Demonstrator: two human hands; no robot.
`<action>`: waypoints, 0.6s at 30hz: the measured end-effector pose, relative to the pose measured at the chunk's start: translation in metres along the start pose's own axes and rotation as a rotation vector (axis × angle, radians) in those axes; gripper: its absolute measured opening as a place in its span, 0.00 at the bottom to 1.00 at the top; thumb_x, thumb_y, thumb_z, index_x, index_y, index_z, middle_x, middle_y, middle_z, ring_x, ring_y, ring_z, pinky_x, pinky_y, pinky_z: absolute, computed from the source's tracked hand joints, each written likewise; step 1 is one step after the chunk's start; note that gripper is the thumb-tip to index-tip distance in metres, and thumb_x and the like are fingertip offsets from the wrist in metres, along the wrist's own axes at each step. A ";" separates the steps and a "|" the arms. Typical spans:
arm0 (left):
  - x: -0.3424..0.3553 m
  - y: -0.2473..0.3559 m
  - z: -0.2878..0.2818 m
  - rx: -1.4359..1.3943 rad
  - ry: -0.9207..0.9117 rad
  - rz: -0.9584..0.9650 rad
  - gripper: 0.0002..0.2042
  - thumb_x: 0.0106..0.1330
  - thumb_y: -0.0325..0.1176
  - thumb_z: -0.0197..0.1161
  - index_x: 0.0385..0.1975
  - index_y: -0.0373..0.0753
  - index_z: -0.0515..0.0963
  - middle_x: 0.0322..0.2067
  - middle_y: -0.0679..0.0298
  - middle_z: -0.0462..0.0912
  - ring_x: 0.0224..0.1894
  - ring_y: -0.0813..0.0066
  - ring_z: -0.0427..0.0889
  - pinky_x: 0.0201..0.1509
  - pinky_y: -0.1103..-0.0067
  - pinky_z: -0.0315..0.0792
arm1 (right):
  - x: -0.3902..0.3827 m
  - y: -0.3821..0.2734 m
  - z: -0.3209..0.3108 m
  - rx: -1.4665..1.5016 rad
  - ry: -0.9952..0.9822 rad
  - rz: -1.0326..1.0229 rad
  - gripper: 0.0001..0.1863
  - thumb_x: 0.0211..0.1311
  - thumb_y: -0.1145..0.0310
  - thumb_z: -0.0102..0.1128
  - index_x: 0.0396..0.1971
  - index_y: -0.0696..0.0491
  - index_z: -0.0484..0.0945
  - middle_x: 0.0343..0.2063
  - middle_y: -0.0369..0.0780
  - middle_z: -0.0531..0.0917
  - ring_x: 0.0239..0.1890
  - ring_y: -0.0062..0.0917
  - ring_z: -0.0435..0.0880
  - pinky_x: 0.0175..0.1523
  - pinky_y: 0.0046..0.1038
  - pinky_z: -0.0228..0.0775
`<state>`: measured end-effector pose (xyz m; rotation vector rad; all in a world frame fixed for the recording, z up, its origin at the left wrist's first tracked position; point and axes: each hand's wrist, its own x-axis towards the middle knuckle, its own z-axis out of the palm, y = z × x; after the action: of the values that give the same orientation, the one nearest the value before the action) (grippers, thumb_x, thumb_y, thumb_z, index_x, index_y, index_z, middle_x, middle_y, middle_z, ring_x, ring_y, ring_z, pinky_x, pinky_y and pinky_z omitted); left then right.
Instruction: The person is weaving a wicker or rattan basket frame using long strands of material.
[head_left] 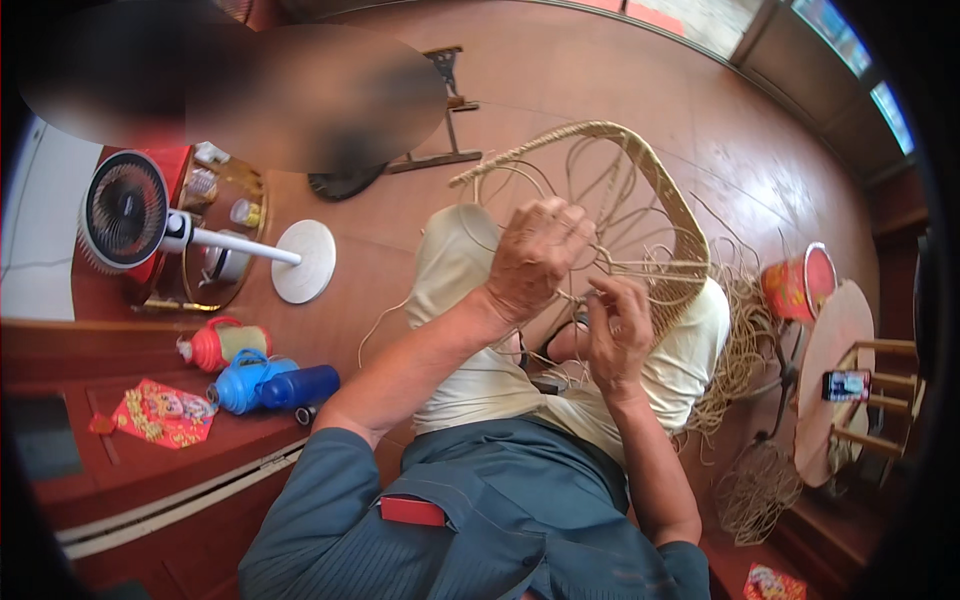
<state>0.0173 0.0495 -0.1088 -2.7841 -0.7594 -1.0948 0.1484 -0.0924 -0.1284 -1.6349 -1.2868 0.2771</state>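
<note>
Across my knees rests a partly woven basket (688, 235) of tan cord, with a braided rim and loose loops over its open middle. My left hand (540, 255) is over the near left side of it, fingers curled together on a strand of cord. Just right of that and lower, my right hand (618, 335) has thumb and fingers bent in a pinch at the cords by the basket's near edge. Thin strands run between the two hands. The exact grip of the fingertips is partly hidden. A long loose cord trails down by my left knee.
At right lie heaped cords (735, 340), a red bucket (800, 283), and a round wooden board (835, 370) near a phone (848, 386). At left stand a fan (125, 210), a red thermos (225, 345), a blue jug (250, 385) and a dark-blue bottle (300, 388). A blurred shape fills the upper left.
</note>
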 end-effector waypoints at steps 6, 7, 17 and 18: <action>0.000 0.008 0.004 -0.035 0.010 -0.007 0.17 0.61 0.33 0.67 0.51 0.41 0.85 0.51 0.62 0.86 0.57 0.59 0.82 0.61 0.65 0.77 | -0.001 -0.008 -0.002 0.505 -0.240 0.524 0.27 0.78 0.74 0.61 0.74 0.57 0.75 0.46 0.37 0.83 0.37 0.17 0.83 0.41 0.23 0.79; 0.000 0.006 0.003 -0.021 -0.012 0.008 0.17 0.61 0.34 0.67 0.51 0.41 0.85 0.51 0.63 0.85 0.57 0.60 0.82 0.60 0.65 0.77 | 0.000 -0.004 0.002 0.773 -0.233 0.627 0.30 0.78 0.73 0.61 0.77 0.55 0.70 0.47 0.37 0.83 0.37 0.17 0.82 0.41 0.22 0.78; 0.008 0.003 -0.005 -0.138 -0.159 -0.068 0.20 0.57 0.29 0.69 0.52 0.44 0.83 0.44 0.63 0.89 0.44 0.60 0.88 0.47 0.66 0.83 | 0.013 -0.008 0.034 1.741 -0.124 0.902 0.38 0.79 0.75 0.59 0.82 0.39 0.55 0.43 0.31 0.76 0.35 0.15 0.74 0.37 0.20 0.67; 0.010 0.003 -0.004 -0.164 -0.160 -0.051 0.20 0.57 0.29 0.69 0.52 0.44 0.83 0.44 0.63 0.89 0.44 0.60 0.88 0.47 0.66 0.83 | 0.014 -0.005 0.037 1.731 -0.091 0.895 0.38 0.79 0.75 0.59 0.82 0.39 0.55 0.43 0.31 0.76 0.35 0.15 0.74 0.37 0.20 0.67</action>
<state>0.0225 0.0499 -0.0984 -3.0364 -0.7943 -0.9938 0.1259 -0.0604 -0.1367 -0.4667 0.0514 1.4858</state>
